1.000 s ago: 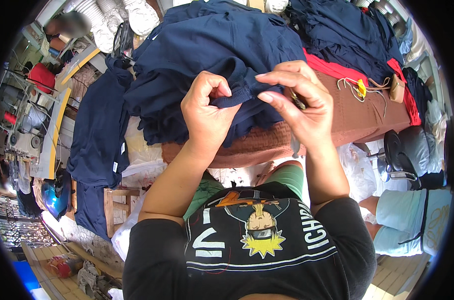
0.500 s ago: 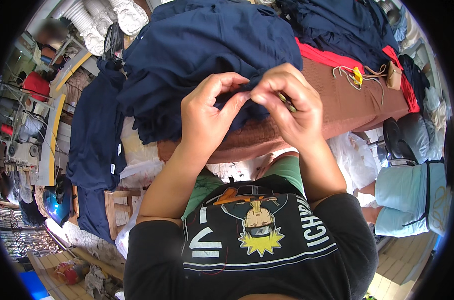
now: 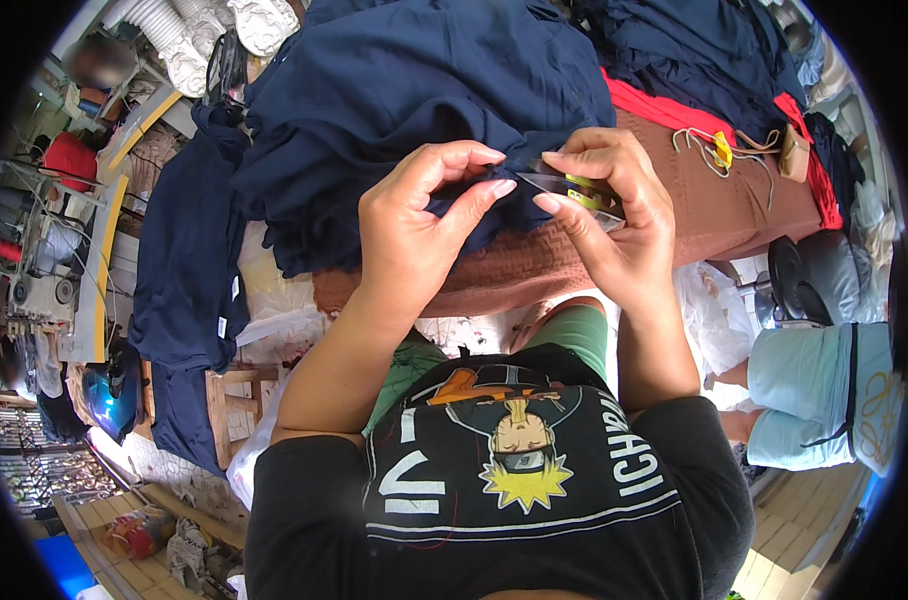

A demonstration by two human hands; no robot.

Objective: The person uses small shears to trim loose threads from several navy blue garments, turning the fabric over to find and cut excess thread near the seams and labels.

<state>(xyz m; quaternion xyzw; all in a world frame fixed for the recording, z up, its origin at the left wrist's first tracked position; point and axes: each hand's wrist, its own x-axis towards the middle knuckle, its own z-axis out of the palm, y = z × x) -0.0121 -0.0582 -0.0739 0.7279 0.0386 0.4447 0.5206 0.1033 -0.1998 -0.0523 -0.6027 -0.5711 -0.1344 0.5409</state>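
Observation:
A large heap of navy cloth (image 3: pixel 404 90) lies in front of me on a table covered in brown fabric (image 3: pixel 674 220). My left hand (image 3: pixel 414 220) pinches an edge of this cloth between thumb and fingertips. In my right hand (image 3: pixel 629 215) is a pair of thread snips (image 3: pixel 589 192), dark with yellow-green markings. Their pointed tips reach left to the cloth edge by my left fingertips. Part of the snips is hidden inside the right palm.
More navy cloth (image 3: pixel 689 60) lies at the far right, near a red strip (image 3: pixel 664 105), a yellow object with cords (image 3: pixel 722 150) and a tan pouch (image 3: pixel 794 153). Navy garments (image 3: pixel 189 250) hang at left by a sewing machine (image 3: pixel 44 295). A person in light blue (image 3: pixel 804 390) is at right.
My right hand has moved slightly right and its fingers have spread, so the snips' blades now show pointing at the cloth. The left hand still pinches the edge.

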